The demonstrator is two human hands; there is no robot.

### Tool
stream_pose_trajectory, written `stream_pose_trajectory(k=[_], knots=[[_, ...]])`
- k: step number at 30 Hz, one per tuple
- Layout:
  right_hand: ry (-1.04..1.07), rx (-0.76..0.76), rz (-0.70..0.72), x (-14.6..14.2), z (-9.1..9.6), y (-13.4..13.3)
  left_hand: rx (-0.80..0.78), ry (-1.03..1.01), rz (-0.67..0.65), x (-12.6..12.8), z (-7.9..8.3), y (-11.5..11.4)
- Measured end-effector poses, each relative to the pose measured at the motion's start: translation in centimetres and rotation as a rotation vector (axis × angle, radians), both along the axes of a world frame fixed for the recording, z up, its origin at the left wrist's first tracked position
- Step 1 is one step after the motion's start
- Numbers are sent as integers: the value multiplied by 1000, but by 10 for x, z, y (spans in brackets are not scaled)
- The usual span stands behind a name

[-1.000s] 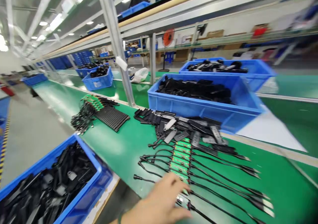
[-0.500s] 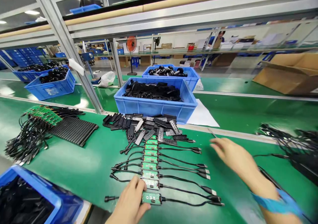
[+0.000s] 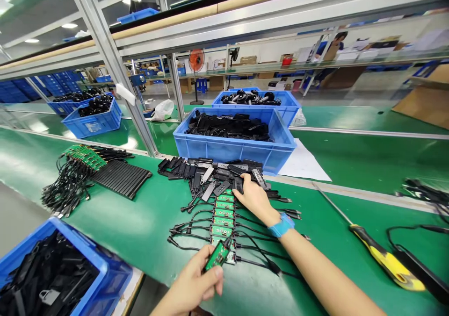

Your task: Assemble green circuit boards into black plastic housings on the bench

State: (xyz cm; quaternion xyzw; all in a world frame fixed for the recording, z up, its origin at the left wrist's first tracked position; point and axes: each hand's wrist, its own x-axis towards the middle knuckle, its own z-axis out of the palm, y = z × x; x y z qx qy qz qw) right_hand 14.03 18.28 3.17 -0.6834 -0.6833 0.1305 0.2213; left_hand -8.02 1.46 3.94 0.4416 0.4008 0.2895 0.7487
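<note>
My left hand [image 3: 198, 276] is closed around a small green circuit board [image 3: 218, 254] in a black casing, held tilted above the bench with its cable trailing to the right. Below and beyond it runs a row of similar green boards [image 3: 223, 221], with black cables out to both sides. My right hand [image 3: 255, 197] reaches over the row's far end into a pile of black plastic covers [image 3: 201, 171]. Its thumb and fingers are closed on one black plastic cover [image 3: 238, 184]. A screwdriver [image 3: 386, 257] with a yellow and black handle lies right of my right forearm.
Behind the pile stands a blue bin [image 3: 231, 145] of black parts. Another blue bin [image 3: 105, 264] sits at the lower left. Cabled boards [image 3: 84, 156] lie by a ribbed black tray [image 3: 121, 178]. A metal post [image 3: 115, 73] rises left of centre. White paper [image 3: 305, 161] lies behind.
My left hand has lifted the nearest board off the bench and tilted it. My right hand has swung left onto the cover pile, uncovering the screwdriver. The view has shifted somewhat.
</note>
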Motion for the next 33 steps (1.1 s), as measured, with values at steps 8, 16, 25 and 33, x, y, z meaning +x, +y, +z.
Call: stream_pose_trajectory(k=[8, 16, 25, 33], knots=[[431, -152, 156, 27, 34, -65, -129, -234, 186, 15, -5, 6], [956, -376, 238, 10, 38, -155, -157, -211, 107, 35, -10, 5], [960, -221, 275, 0, 10, -161, -102, -266, 33, 38, 6, -1], [1314, -143, 9, -23, 4, -169, 37, -61, 54, 40, -2, -4]])
